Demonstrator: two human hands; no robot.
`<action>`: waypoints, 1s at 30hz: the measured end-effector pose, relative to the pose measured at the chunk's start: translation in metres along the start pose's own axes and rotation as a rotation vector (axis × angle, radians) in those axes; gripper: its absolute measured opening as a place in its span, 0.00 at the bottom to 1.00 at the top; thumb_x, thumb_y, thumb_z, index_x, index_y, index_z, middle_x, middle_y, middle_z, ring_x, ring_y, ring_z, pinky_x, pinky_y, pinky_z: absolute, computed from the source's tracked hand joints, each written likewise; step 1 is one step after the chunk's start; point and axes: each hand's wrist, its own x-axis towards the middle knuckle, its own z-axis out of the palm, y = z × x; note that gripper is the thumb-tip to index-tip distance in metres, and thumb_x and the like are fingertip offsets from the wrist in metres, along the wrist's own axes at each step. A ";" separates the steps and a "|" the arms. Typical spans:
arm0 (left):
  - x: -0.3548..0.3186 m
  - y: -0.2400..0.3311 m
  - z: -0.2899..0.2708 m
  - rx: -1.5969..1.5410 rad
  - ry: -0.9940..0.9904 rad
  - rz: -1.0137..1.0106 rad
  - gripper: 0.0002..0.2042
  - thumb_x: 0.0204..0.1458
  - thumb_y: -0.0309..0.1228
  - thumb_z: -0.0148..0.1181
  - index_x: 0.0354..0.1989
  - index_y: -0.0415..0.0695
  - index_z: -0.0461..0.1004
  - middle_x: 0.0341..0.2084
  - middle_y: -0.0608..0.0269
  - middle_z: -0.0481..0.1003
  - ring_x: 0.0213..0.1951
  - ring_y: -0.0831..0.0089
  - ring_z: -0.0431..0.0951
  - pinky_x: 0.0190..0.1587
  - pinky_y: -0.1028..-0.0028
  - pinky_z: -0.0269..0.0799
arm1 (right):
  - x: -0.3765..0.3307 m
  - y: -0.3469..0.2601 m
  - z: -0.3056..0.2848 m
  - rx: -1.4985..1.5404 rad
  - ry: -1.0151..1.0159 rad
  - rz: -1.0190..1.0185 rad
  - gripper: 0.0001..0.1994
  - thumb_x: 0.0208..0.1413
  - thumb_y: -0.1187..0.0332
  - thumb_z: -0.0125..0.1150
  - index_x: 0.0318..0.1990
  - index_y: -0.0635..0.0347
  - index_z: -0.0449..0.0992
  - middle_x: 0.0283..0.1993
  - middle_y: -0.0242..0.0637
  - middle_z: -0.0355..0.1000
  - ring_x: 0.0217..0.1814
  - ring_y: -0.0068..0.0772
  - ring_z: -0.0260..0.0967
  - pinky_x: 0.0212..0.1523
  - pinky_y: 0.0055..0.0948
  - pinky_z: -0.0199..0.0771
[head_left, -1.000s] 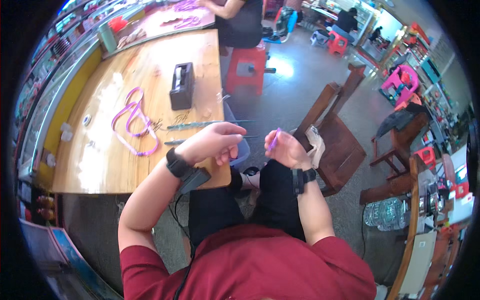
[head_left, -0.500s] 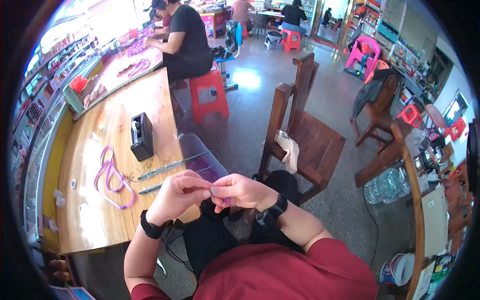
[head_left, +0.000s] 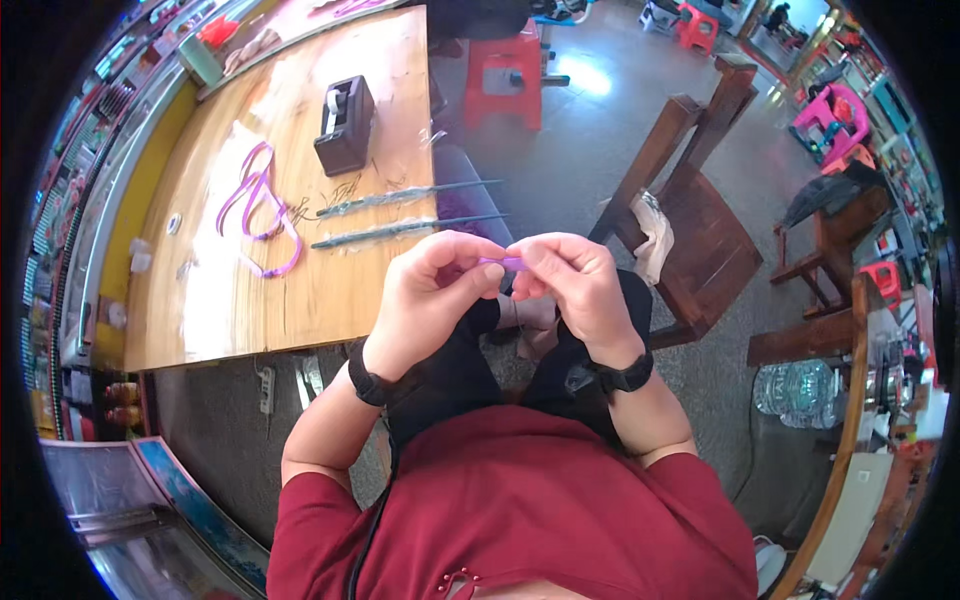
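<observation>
Head view shows both hands now drawn together over the lap, where a second ago they worked a little apart nearer the table [head_left: 200, 300] edge; the work has narrowed to one small piece held between them. Left hand [head_left: 430, 295] and right hand [head_left: 575, 285] each pinch an end of a short purple strip [head_left: 503, 263], thumbs and forefingers pressed together on it. That strip lies level between the fingertips, long axis running left to right, one end toward each hand. More purple ribbon [head_left: 262, 205] lies looped on the table, well beyond the left fingers.
</observation>
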 end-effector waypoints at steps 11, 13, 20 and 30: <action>-0.006 -0.006 0.000 -0.083 0.086 0.041 0.06 0.52 0.16 0.63 0.38 0.37 0.77 0.30 0.63 0.78 0.32 0.78 0.79 0.36 0.80 0.75 | -0.006 0.005 0.007 -0.140 0.081 -0.161 0.07 0.58 0.74 0.63 0.43 0.67 0.79 0.34 0.35 0.78 0.32 0.22 0.75 0.37 0.21 0.78; -0.007 -0.010 -0.002 -0.118 0.059 0.052 0.05 0.52 0.16 0.63 0.36 0.37 0.77 0.31 0.63 0.78 0.31 0.78 0.79 0.35 0.80 0.75 | -0.008 0.008 0.002 -0.147 0.064 -0.136 0.07 0.58 0.74 0.63 0.42 0.67 0.79 0.35 0.37 0.78 0.33 0.24 0.76 0.37 0.21 0.77; -0.014 -0.010 -0.007 -0.001 0.016 0.027 0.04 0.50 0.17 0.65 0.34 0.38 0.79 0.30 0.64 0.78 0.30 0.80 0.78 0.34 0.80 0.75 | -0.010 0.016 0.005 -0.177 0.007 -0.044 0.07 0.59 0.75 0.62 0.42 0.68 0.78 0.35 0.39 0.78 0.33 0.25 0.77 0.38 0.22 0.77; -0.039 0.020 -0.075 0.554 0.160 0.126 0.05 0.50 0.22 0.66 0.35 0.40 0.80 0.29 0.61 0.79 0.31 0.75 0.80 0.32 0.77 0.76 | 0.025 0.073 -0.054 -0.305 -0.027 0.219 0.09 0.61 0.71 0.59 0.45 0.67 0.77 0.36 0.36 0.78 0.33 0.22 0.74 0.36 0.23 0.78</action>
